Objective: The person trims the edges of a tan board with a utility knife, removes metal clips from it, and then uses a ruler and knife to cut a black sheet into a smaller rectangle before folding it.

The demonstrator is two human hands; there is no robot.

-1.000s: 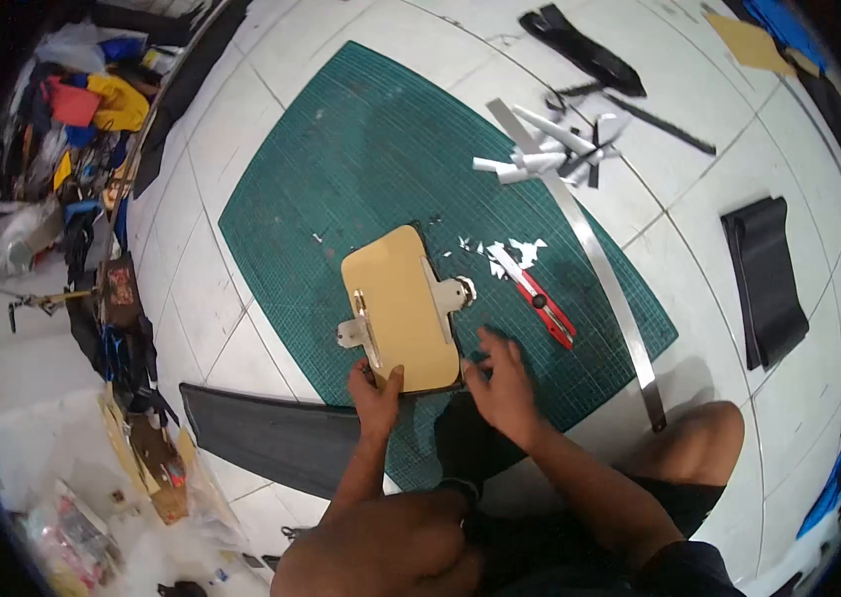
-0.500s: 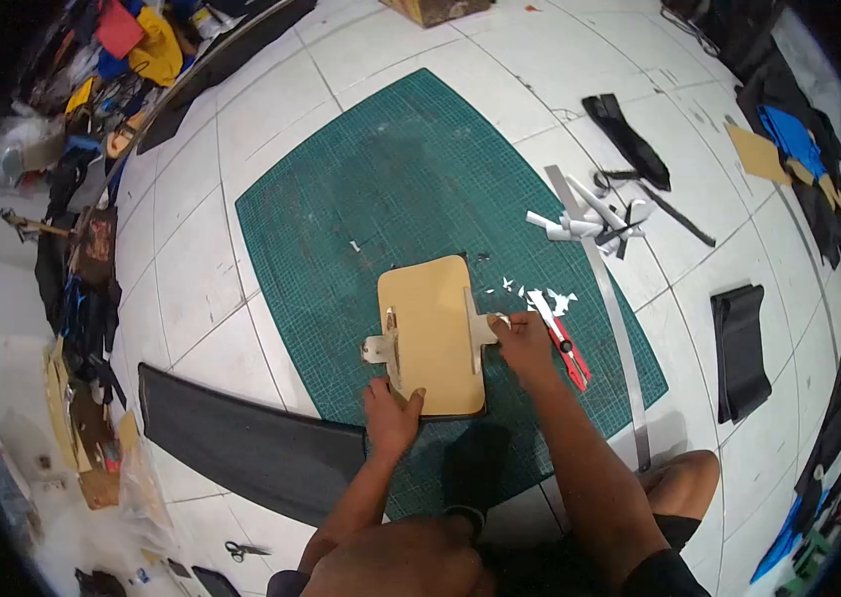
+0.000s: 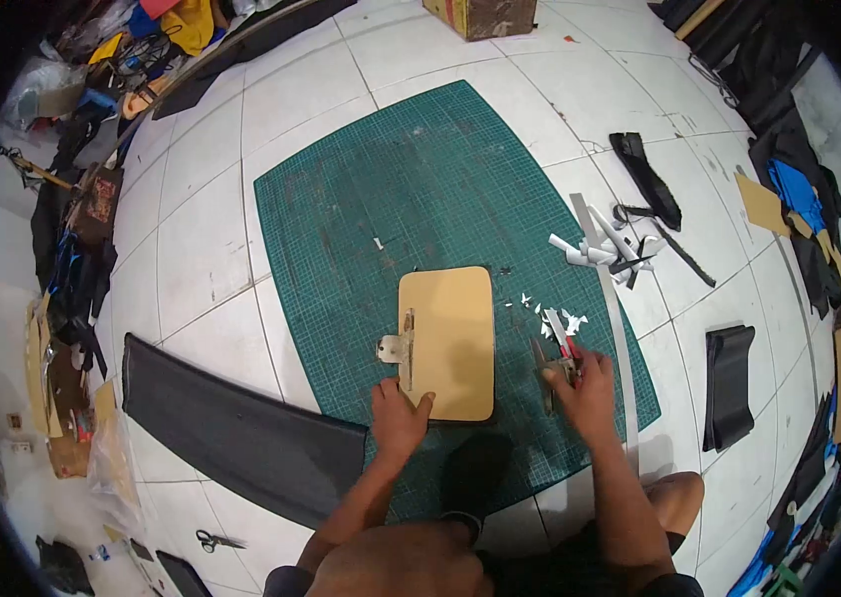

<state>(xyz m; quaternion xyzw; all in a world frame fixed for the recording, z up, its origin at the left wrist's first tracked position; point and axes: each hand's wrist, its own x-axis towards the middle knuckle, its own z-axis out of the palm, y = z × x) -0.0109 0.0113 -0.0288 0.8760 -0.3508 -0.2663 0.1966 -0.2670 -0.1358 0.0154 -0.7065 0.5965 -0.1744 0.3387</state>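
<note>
Left hand: fingers flat, pressing the tan board at its 7 o'clock corner.
Right hand: fingers closed around the red cutter.
Mat: green, under both.

Floor-level craft workshop: green cutting mat ahead of the hands, steel ruler and black material strips right, clutter far left.

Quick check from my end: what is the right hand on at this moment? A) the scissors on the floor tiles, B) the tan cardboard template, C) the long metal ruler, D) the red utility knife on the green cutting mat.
D: the right hand closes around the red utility knife on the green cutting mat, while the left hand presses the tan cardboard template.
</note>
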